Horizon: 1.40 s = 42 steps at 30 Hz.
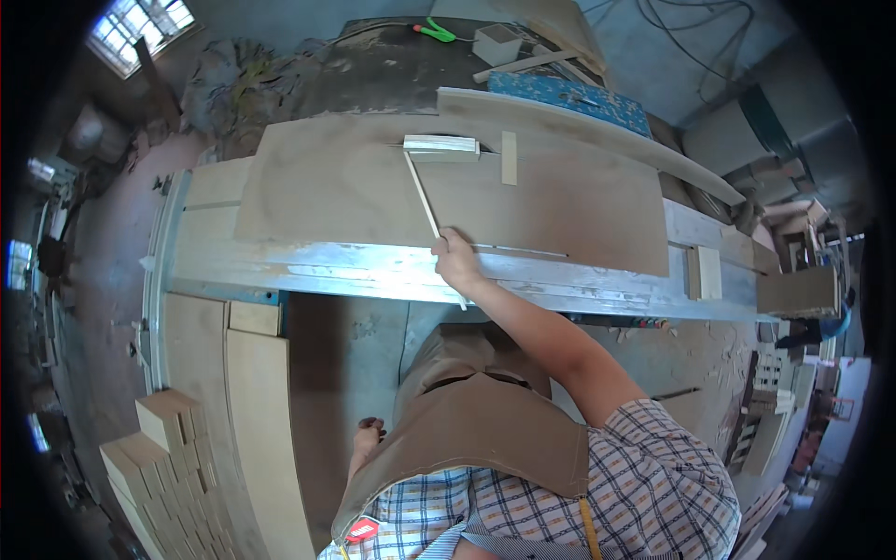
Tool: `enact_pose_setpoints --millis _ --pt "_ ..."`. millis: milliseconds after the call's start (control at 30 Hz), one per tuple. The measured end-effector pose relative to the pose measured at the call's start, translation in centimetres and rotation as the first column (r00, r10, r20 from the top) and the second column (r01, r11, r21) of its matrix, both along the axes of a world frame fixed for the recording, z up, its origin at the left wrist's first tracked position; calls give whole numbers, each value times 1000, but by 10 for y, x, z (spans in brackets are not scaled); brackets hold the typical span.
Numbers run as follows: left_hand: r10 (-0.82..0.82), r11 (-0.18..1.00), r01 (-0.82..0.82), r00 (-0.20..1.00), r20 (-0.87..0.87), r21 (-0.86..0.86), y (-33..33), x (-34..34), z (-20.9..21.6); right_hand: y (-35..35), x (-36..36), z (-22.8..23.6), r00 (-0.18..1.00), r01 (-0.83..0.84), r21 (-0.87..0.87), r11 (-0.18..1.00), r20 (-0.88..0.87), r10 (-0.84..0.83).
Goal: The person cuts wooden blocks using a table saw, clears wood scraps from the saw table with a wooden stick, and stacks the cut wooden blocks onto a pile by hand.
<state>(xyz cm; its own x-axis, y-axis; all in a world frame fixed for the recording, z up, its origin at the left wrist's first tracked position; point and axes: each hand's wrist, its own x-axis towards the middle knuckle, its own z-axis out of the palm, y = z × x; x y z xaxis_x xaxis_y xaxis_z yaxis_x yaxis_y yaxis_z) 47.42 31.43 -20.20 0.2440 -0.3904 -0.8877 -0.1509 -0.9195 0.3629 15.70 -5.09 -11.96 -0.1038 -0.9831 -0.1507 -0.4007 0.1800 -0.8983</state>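
A thin, pale wooden stick [424, 196] is gripped by my right hand [457, 261], closed round it over the front edge of the brown board [327, 182]. The stick's far end meets a short silver-and-wood block [441, 145], which lies along a dark slot in the board. Its near end sticks out past my hand over the metal rail. Beside the block lies a small flat wooden strip [509, 159]. Low at my left side, next to the apron [476, 429], my left hand [369, 432] hangs with curled fingers; what they hold, if anything, is hidden.
A bright metal rail [373, 271] runs along the bench's front. Stacked wooden blocks [173, 439] and a long panel [261, 411] stand at left. A wooden block [704, 273] sits on the right end. Behind are a long board [579, 131] and a blue worn panel [569, 98].
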Motion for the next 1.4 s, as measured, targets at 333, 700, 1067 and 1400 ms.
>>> enact_pose_setpoints --millis 333,700,1067,1400 --pt "-504 864 502 860 78 50 -36 34 -30 50 -240 14 941 331 63 942 -98 -324" --pt "-410 911 405 911 -45 -81 -133 20 -49 128 -297 2 770 421 -258 870 -405 -493" --pt "-258 940 192 941 -218 -282 -177 -80 1 144 -329 29 684 -177 -333 926 -718 -128" --pt "-779 598 589 586 -221 -544 -242 -406 204 149 -410 36 781 -25 -501 865 -550 -296"
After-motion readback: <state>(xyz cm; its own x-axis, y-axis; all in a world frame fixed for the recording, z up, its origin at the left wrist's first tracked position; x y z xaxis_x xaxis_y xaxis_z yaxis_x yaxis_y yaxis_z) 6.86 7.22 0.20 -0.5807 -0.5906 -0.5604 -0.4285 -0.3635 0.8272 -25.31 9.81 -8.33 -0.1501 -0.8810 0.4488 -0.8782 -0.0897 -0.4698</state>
